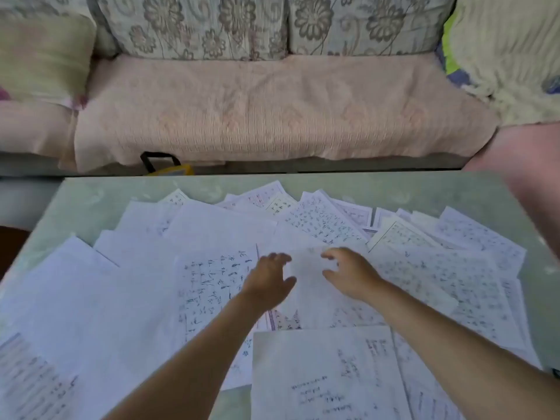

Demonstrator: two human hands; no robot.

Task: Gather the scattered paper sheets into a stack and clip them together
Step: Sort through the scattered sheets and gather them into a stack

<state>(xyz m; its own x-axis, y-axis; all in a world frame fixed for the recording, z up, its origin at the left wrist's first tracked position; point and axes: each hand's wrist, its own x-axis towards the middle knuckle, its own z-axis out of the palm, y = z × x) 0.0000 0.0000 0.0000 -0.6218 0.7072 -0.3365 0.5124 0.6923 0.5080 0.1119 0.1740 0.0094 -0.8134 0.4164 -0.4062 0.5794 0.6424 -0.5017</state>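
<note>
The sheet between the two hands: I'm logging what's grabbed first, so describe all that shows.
The sheet is white paper, blank or too blurred to read, lying flat and askew atop other written sheets on the table. The left hand and right hand flank it, fingers loosely curled; contact cannot be told.
</note>
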